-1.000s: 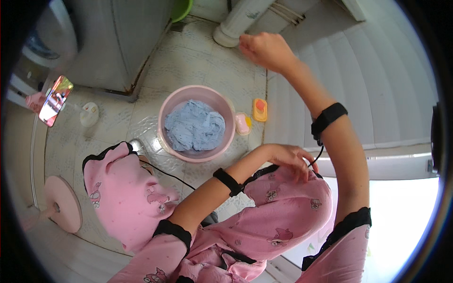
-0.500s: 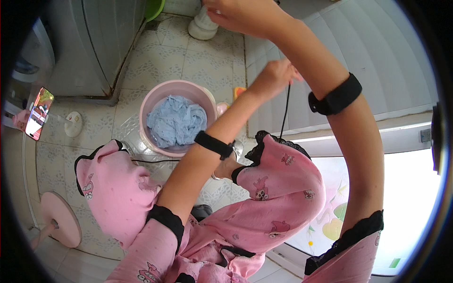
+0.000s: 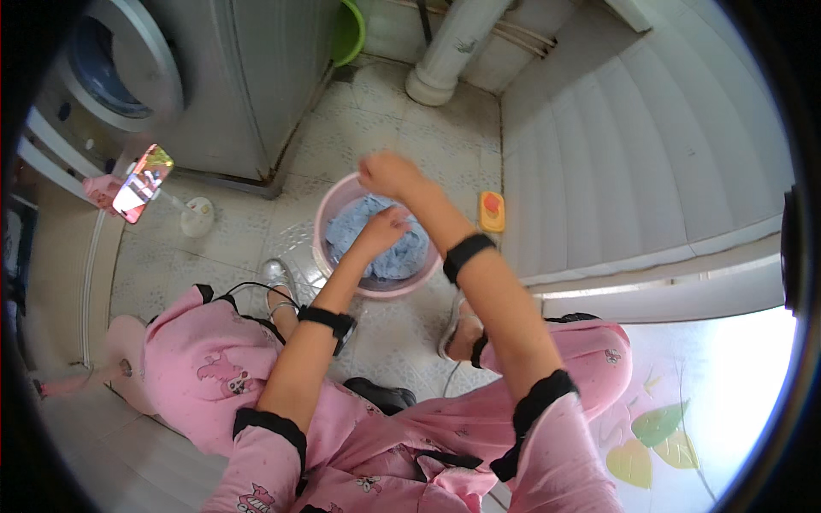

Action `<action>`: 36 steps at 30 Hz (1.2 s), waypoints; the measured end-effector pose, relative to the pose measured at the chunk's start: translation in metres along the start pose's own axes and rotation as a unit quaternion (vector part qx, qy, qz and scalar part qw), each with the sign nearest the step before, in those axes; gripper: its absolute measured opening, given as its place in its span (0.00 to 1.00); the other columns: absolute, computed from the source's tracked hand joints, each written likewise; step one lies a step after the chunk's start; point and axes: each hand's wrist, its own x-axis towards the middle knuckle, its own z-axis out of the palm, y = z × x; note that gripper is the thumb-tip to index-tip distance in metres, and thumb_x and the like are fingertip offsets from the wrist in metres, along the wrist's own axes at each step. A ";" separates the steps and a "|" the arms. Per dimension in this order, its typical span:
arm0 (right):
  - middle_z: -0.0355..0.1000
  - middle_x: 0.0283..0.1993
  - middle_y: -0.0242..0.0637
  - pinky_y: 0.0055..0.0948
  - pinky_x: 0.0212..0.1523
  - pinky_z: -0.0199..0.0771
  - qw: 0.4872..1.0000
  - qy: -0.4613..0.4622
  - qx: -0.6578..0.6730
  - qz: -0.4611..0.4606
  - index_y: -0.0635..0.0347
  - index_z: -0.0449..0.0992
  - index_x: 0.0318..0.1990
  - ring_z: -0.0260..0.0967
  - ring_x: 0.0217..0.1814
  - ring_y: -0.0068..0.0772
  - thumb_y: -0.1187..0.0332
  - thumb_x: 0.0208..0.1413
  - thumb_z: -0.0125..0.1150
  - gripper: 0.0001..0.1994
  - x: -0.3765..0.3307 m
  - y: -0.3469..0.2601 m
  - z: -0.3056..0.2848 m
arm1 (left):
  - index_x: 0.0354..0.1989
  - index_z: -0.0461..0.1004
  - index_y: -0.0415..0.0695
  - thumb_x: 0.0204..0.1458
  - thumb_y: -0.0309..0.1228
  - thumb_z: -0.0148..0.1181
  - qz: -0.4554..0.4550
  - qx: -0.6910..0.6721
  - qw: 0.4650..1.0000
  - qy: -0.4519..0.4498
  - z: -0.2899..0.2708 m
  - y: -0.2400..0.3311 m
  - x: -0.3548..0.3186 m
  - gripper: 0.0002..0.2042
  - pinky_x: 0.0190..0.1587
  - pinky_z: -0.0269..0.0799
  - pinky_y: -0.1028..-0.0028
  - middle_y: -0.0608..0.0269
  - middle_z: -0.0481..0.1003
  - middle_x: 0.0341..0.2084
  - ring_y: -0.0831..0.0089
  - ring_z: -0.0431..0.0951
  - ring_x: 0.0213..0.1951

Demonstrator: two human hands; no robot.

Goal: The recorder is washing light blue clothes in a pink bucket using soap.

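Observation:
A round pink basin [image 3: 321,256] on the tiled floor in front of me holds a crumpled light-blue cloth [image 3: 406,256]. Above the cloth is my left hand [image 3: 383,229], its fingers loosely bent and parted, with nothing visible in them. My right hand [image 3: 392,177] hovers near the basin's far edge, a little beyond the left one. Its fingers are curled into a fist, slightly smeared, and whatever they may hold is hidden. Both forearms carry black straps. Whether the left fingertips touch the cloth I cannot tell.
A grey appliance [image 3: 282,94] with a round door [image 3: 120,64] stands at far left, a phone on a stand [image 3: 144,184] nearer. A yellow-orange object [image 3: 492,212] lies right of the basin. A white pipe [image 3: 453,56] rises behind; a ribbed white panel [image 3: 633,145] lines the right.
Both hands have come down and left from beside the right panel to over the basin. The view has shifted, and my right leg now stands farther right, beyond the basin.

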 end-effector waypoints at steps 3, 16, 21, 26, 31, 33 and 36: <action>0.72 0.32 0.50 0.42 0.38 0.69 0.988 -0.123 0.066 0.061 0.60 0.74 0.31 0.70 0.37 0.50 0.63 0.41 0.55 0.12 -0.040 0.029 0.087 | 0.33 0.74 0.38 0.49 0.29 0.50 -0.173 0.097 0.975 0.103 -0.034 -0.069 -0.034 0.09 0.39 0.69 0.68 0.51 0.76 0.31 0.62 0.76 0.35; 0.70 0.43 0.42 0.41 0.46 0.69 0.975 -0.042 0.028 0.218 0.51 0.72 0.46 0.67 0.48 0.43 0.66 0.43 0.54 0.18 -0.177 0.026 0.182 | 0.35 0.71 0.38 0.40 0.27 0.53 -0.143 0.463 0.871 -0.079 -0.026 -0.059 -0.094 0.12 0.44 0.66 0.62 0.47 0.74 0.32 0.53 0.74 0.37; 0.72 0.43 0.47 0.41 0.46 0.69 0.926 -0.180 0.071 0.323 0.59 0.75 0.41 0.68 0.48 0.46 0.66 0.45 0.51 0.16 -0.192 0.051 0.154 | 0.29 0.73 0.38 0.41 0.27 0.50 -0.207 0.294 0.894 -0.267 0.018 -0.059 -0.092 0.08 0.33 0.69 0.67 0.54 0.75 0.23 0.62 0.74 0.27; 0.69 0.46 0.48 0.34 0.50 0.66 0.892 -0.255 0.222 0.301 0.63 0.73 0.45 0.66 0.50 0.45 0.67 0.45 0.50 0.18 -0.233 0.116 0.169 | 0.30 0.72 0.39 0.43 0.25 0.49 -0.244 0.150 0.886 -0.364 0.043 -0.046 -0.071 0.08 0.32 0.67 0.75 0.62 0.74 0.25 0.75 0.72 0.28; 0.68 0.41 0.33 0.23 0.45 0.64 0.648 -0.020 0.700 0.299 0.62 0.71 0.46 0.63 0.44 0.25 0.75 0.48 0.48 0.16 -0.218 0.090 0.120 | 0.41 0.72 0.40 0.50 0.34 0.49 -0.181 -0.036 0.978 -0.099 0.034 -0.044 -0.064 0.14 0.41 0.65 0.76 0.60 0.74 0.36 0.74 0.71 0.38; 0.68 0.41 0.33 0.22 0.44 0.64 0.593 0.071 0.743 0.303 0.61 0.71 0.44 0.63 0.43 0.24 0.76 0.48 0.47 0.14 -0.208 0.072 0.103 | 0.50 0.68 0.39 0.55 0.45 0.43 -0.246 -0.186 0.947 -0.091 0.031 -0.029 -0.062 0.23 0.49 0.60 0.78 0.61 0.71 0.43 0.74 0.69 0.45; 0.68 0.40 0.33 0.22 0.45 0.63 0.560 0.201 0.740 0.315 0.61 0.70 0.41 0.64 0.42 0.24 0.75 0.51 0.46 0.10 -0.204 0.078 0.129 | 0.48 0.69 0.38 0.55 0.50 0.40 -0.325 -0.200 0.924 -0.016 0.034 -0.010 -0.067 0.26 0.48 0.61 0.76 0.62 0.72 0.39 0.73 0.70 0.41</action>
